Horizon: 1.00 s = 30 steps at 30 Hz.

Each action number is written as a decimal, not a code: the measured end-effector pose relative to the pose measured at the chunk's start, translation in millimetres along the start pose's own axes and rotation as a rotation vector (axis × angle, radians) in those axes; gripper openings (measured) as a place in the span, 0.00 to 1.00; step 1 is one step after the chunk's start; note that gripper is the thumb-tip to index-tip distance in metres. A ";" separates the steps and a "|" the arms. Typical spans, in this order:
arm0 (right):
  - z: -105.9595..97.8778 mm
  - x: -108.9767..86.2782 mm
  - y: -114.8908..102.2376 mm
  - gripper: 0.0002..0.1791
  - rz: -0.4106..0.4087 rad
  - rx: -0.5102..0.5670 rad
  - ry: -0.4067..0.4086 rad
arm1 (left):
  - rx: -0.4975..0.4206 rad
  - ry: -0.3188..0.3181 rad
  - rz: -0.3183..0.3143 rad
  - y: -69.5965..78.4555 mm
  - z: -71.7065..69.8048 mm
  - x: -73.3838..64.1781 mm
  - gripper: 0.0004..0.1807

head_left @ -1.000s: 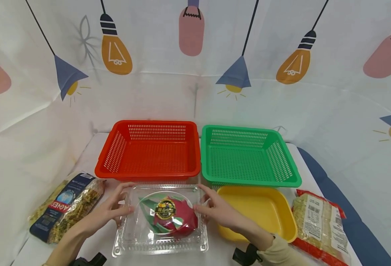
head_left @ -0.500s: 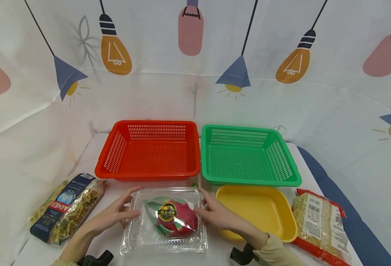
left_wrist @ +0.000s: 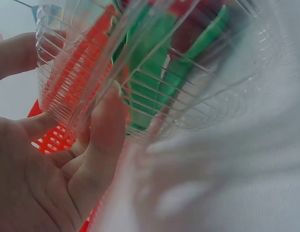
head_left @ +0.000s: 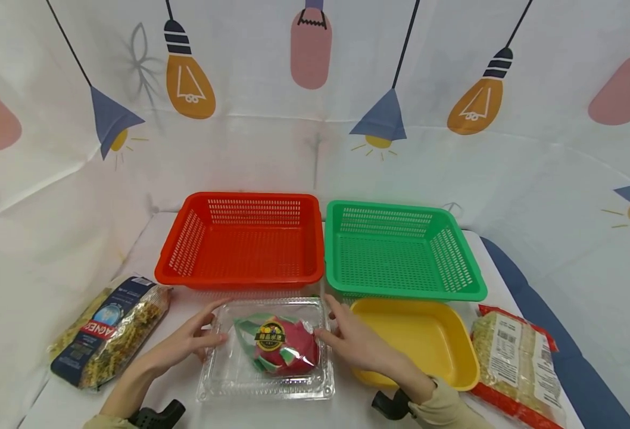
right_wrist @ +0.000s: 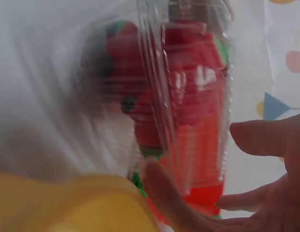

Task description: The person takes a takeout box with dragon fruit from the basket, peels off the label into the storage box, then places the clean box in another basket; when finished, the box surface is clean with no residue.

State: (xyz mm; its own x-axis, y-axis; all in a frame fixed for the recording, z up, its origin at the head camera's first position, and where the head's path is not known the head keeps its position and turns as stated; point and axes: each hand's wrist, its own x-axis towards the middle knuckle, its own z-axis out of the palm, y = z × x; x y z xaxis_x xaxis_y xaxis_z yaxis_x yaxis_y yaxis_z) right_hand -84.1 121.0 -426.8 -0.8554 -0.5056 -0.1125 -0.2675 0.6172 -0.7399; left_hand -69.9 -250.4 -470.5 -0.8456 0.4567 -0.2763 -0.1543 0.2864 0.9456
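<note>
A clear plastic clamshell box point(head_left: 218, 375) with a red-and-green dragon fruit point(head_left: 300, 348) inside lies in front of the baskets in the head view. A black and gold label point(head_left: 270, 336) shows on its lid. My left hand point(head_left: 189, 339) holds the box's left side; in the left wrist view its thumb point(left_wrist: 109, 130) presses near the seam, with other fingers behind the plastic. On the opposite side, my right hand point(head_left: 360, 342) grips the box. The right wrist view is blurred, with one fingertip point(right_wrist: 159, 181) at the seam.
A red basket point(head_left: 240, 281) and a green basket point(head_left: 406, 293) stand behind the box. To the right are a yellow tub point(head_left: 417, 333) and a red-edged bag of pale noodle-like food point(head_left: 513, 357). At the left lies a bag of spiral pasta point(head_left: 111, 330).
The box and my left hand have shifted slightly right, then the box a little away from me. Both hands have stayed on its sides. Baskets, tub and bags have not moved.
</note>
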 end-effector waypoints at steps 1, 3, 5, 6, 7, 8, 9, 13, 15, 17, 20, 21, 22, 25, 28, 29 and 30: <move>-1.3 -0.5 -1.9 0.38 -0.012 -0.039 0.037 | 0.002 -0.001 -0.001 0.1 0.1 0.4 0.41; -2.9 0.1 -6.7 0.32 -0.054 -0.100 0.120 | 0.005 -0.002 0.001 0.1 0.2 1.1 0.41; -2.1 2.6 -12.4 0.23 -0.118 -0.133 0.184 | 0.008 -0.001 -0.002 -0.1 0.1 1.5 0.41; -1.1 4.1 -15.6 0.20 -0.151 -0.132 0.196 | 0.008 -0.002 -0.004 -0.3 0.1 1.7 0.41; 0.2 5.9 -18.8 0.17 -0.184 -0.118 0.193 | 0.005 -0.001 -0.012 -0.4 0.3 2.1 0.41; 1.8 8.1 -21.8 0.15 -0.213 -0.099 0.177 | 0.006 -0.002 -0.013 -0.7 0.4 2.4 0.41; 3.8 10.6 -24.3 0.12 -0.234 -0.077 0.147 | 0.003 -0.003 -0.019 -0.8 0.6 2.8 0.41; 12.1 23.1 -32.4 0.11 -0.255 0.020 -0.036 | 0.000 -0.014 -0.022 -1.4 0.7 3.6 0.41; 15.3 29.7 -35.9 0.12 -0.239 0.031 -0.103 | -0.001 -0.019 -0.020 -1.3 0.2 3.7 0.41; 17.8 35.4 -39.0 0.15 -0.217 0.018 -0.141 | 0.002 -0.022 -0.022 -1.3 -0.1 3.8 0.41; 20.7 41.6 -43.4 0.18 -0.180 -0.025 -0.161 | -0.011 -0.023 -0.048 -1.5 0.2 3.7 0.41; 21.9 43.2 -44.5 0.18 -0.168 -0.039 -0.163 | -0.013 -0.023 -0.053 -1.8 0.5 3.3 0.41; 23.1 44.6 -45.5 0.18 -0.157 -0.051 -0.165 | -0.019 -0.022 -0.061 -2.3 0.9 2.9 0.41; 25.8 47.4 -48.1 0.19 -0.138 -0.060 -0.163 | -0.036 -0.019 -0.077 -2.6 1.8 1.3 0.41; 26.6 50.4 -48.5 0.19 -0.125 -0.052 -0.172 | -0.045 -0.012 -0.084 -2.8 2.4 0.3 0.41; 26.1 51.6 -48.2 0.19 -0.126 -0.046 -0.176 | -0.047 -0.010 -0.087 -2.6 2.6 0.1 0.41; 25.8 53.2 -47.5 0.19 -0.122 -0.038 -0.183 | -0.050 -0.009 -0.088 -2.7 2.7 0.1 0.40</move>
State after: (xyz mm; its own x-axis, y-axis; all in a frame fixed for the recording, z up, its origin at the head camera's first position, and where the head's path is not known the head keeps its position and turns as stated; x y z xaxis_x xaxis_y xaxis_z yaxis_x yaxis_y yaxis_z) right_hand -105.4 49.3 -414.8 -0.7218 -0.6768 -0.1446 -0.3835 0.5650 -0.7305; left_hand -68.2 -248.8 -473.6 -0.8230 0.4394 -0.3600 -0.2530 0.2838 0.9249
